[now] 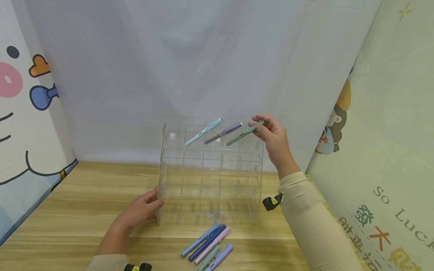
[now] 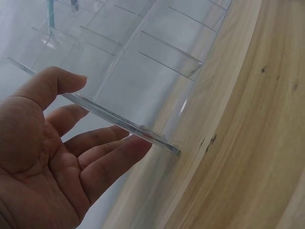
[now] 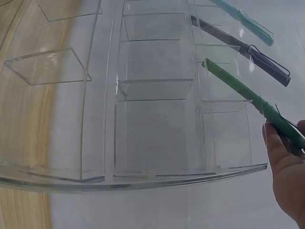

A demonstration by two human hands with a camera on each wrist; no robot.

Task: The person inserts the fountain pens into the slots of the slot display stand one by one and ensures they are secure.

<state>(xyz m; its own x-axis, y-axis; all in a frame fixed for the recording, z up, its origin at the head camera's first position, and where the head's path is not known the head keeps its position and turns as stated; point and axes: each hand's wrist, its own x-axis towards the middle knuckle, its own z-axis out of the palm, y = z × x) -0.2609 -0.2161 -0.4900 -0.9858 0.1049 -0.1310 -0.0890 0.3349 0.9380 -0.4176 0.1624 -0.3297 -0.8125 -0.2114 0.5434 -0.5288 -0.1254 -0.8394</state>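
A clear acrylic display rack [image 1: 210, 192] with several tiers of compartments stands upright on the table. My left hand [image 1: 142, 207] holds its left side panel low down; in the left wrist view, the fingers of that hand [image 2: 62, 148] lie along the panel's edge. My right hand [image 1: 271, 135] pinches a green pen [image 1: 244, 133] near its clip end, at the top tier's right part. The pen's lower end overlaps a top compartment. To its left, a purple pen [image 1: 223, 133] and a light teal pen [image 1: 203, 132] lean in the top tier.
In front of the rack, several pens lie side by side on the wooden table [image 1: 84, 203]: a light blue pen [image 1: 200, 240], a dark blue pen [image 1: 207, 242], a pink pen [image 1: 213, 245], a green one and a lavender one. A pale curtain [image 1: 203, 67] hangs behind.
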